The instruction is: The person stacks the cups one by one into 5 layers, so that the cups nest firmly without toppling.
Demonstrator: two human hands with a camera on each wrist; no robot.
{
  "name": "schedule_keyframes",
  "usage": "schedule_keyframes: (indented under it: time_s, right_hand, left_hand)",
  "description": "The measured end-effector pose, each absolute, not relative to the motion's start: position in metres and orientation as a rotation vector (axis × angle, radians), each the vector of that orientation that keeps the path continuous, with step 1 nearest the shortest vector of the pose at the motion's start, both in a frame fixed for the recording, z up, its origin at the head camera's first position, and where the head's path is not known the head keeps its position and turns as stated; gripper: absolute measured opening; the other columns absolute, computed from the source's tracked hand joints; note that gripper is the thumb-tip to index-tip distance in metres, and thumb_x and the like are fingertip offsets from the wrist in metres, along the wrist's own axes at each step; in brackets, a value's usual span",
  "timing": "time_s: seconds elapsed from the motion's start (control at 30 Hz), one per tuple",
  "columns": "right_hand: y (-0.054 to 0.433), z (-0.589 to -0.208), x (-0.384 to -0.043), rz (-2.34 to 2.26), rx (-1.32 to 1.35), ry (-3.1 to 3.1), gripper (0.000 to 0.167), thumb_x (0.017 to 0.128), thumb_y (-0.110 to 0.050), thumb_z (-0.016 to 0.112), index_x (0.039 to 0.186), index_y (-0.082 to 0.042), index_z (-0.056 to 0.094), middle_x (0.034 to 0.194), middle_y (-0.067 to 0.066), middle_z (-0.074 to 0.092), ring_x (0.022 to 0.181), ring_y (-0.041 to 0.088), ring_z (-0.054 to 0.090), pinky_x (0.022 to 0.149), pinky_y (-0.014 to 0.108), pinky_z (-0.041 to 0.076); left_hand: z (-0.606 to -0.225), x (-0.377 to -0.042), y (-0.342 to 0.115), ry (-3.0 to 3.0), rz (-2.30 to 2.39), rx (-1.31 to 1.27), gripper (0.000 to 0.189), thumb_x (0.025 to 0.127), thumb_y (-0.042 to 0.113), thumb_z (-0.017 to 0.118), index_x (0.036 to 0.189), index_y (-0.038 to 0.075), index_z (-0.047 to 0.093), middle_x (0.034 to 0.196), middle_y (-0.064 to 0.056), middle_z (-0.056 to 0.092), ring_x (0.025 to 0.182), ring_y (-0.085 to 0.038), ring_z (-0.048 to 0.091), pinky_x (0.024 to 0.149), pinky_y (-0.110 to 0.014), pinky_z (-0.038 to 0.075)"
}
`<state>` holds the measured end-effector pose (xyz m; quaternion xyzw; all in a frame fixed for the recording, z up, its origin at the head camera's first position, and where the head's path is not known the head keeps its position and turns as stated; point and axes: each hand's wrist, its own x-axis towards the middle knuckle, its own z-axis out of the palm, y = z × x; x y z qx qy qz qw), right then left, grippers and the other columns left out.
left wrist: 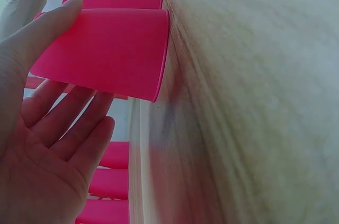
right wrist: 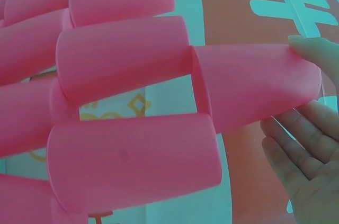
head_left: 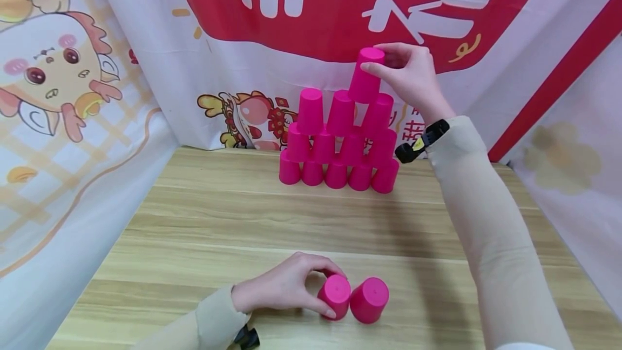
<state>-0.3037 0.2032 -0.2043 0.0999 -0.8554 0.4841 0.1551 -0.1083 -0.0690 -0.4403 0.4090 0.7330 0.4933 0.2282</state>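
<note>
Upside-down pink plastic cups form a stepped stack [head_left: 336, 147] at the back of the table. My right hand [head_left: 413, 72] holds one pink cup [head_left: 364, 82] near its base end, thumb on one side and fingers on the other. That cup's rim sits right at the bases of the middle cup [right wrist: 127, 54] and right cup [right wrist: 135, 163] of the third row. Near the table's front, my left hand [head_left: 284, 285] grips another upside-down cup [left wrist: 106, 49] between thumb and fingers. One more pink cup [head_left: 370, 301] stands upside down close beside it on the right.
The wooden table [head_left: 233, 215] stretches between the stack and the front cups. A printed cloth [head_left: 272, 55] hangs close behind the stack. More printed cloth [head_left: 92, 177] lines the left side, and pale cloth [head_left: 573, 220] lines the right.
</note>
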Motion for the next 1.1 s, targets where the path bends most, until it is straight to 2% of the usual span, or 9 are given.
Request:
schedule_keyframes:
  time_s: [0.23, 0.4, 0.63, 0.8, 1.0, 1.1]
  right_hand:
    - [0.214, -0.206, -0.294, 1.359, 0.297, -2.423, 0.075, 0.079, -0.055, 0.082, 0.145, -0.028, 0.058, 0.136, -0.006, 0.063, 0.119, 0.018, 0.060, 0.098, 0.032, 0.051]
    - [0.225, -0.210, -0.276, 1.327, 0.318, -2.393, 0.073, 0.082, -0.051, 0.082, 0.147, -0.029, 0.056, 0.139, -0.006, 0.061, 0.124, 0.016, 0.057, 0.102, 0.033, 0.049]
    - [0.237, -0.227, -0.236, 1.192, 0.459, -2.501, 0.068, 0.087, -0.042, 0.080, 0.149, -0.033, 0.053, 0.143, -0.009, 0.057, 0.130, 0.015, 0.053, 0.100, 0.040, 0.051]
    - [0.239, -0.252, -0.210, 1.188, 0.587, -2.560, 0.066, 0.088, -0.037, 0.082, 0.148, -0.027, 0.056, 0.141, -0.010, 0.059, 0.128, 0.015, 0.054, 0.100, 0.049, 0.050]
    - [0.240, -0.294, -0.184, 1.339, 0.671, -2.629, 0.062, 0.087, -0.033, 0.084, 0.143, -0.027, 0.060, 0.139, -0.011, 0.060, 0.132, 0.015, 0.051, 0.103, 0.058, 0.045]
    - [0.238, -0.313, -0.172, 1.392, 0.695, -2.652, 0.060, 0.087, -0.030, 0.084, 0.142, -0.025, 0.061, 0.138, -0.008, 0.060, 0.132, 0.016, 0.051, 0.105, 0.057, 0.044]
  left_hand:
    - [-0.439, -0.111, -0.074, 2.130, 1.333, 1.134, 0.049, 0.083, 0.039, 0.086, 0.128, 0.027, 0.067, 0.119, 0.019, 0.066, 0.114, -0.004, 0.060, 0.103, -0.038, 0.048]
    - [-0.423, -0.127, -0.085, 2.258, 1.355, 1.105, 0.056, 0.084, 0.043, 0.084, 0.135, 0.026, 0.064, 0.125, 0.018, 0.065, 0.121, -0.006, 0.058, 0.105, -0.047, 0.046]
    - [-0.389, -0.156, -0.102, 2.466, 1.448, 1.064, 0.060, 0.086, 0.037, 0.084, 0.139, 0.022, 0.061, 0.133, 0.014, 0.062, 0.126, -0.011, 0.055, 0.105, -0.055, 0.043]
    - [-0.368, -0.180, -0.109, 2.555, 1.576, 1.072, 0.060, 0.088, 0.028, 0.084, 0.142, 0.021, 0.059, 0.135, 0.009, 0.061, 0.124, -0.013, 0.056, 0.104, -0.048, 0.047]
    - [-0.348, -0.203, -0.108, 2.668, 1.732, 1.122, 0.060, 0.089, 0.020, 0.083, 0.143, 0.019, 0.059, 0.136, 0.007, 0.060, 0.122, -0.012, 0.056, 0.101, -0.038, 0.050]
    - [-0.337, -0.210, -0.107, 2.730, 1.791, 1.126, 0.061, 0.089, 0.017, 0.082, 0.144, 0.019, 0.058, 0.136, 0.006, 0.060, 0.122, -0.012, 0.056, 0.101, -0.037, 0.050]
